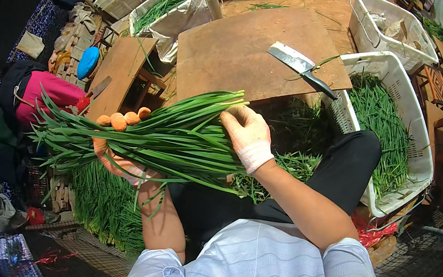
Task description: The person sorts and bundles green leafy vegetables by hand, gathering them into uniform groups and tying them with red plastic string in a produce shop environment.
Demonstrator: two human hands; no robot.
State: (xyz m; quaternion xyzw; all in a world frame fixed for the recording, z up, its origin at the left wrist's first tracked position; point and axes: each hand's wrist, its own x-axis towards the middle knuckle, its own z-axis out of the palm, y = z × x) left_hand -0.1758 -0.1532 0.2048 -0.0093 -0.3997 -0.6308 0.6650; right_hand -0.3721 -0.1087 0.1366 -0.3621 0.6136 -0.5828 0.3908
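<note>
A thick bunch of long green chives [169, 148] lies across my left hand [120, 145], which is gloved in orange-coated fabric. Its fingers curl up over the leaves from below. At the pale stem ends, my right hand [248, 131], in a matching glove, pinches some stalks between thumb and fingers. Part of its grip is hidden behind the hand. Beyond the bunch, a cleaver [296, 62] with a black handle rests on a brown wooden board [242, 52], its handle jutting past the near right edge.
White plastic crates of greens stand to the right [421, 166] and far left [214, 10]. Loose trimmings [294, 163] lie below the board. Many more chives [106, 203] are stacked beside my left leg. A person in a pink garment [49, 91] is close on the left.
</note>
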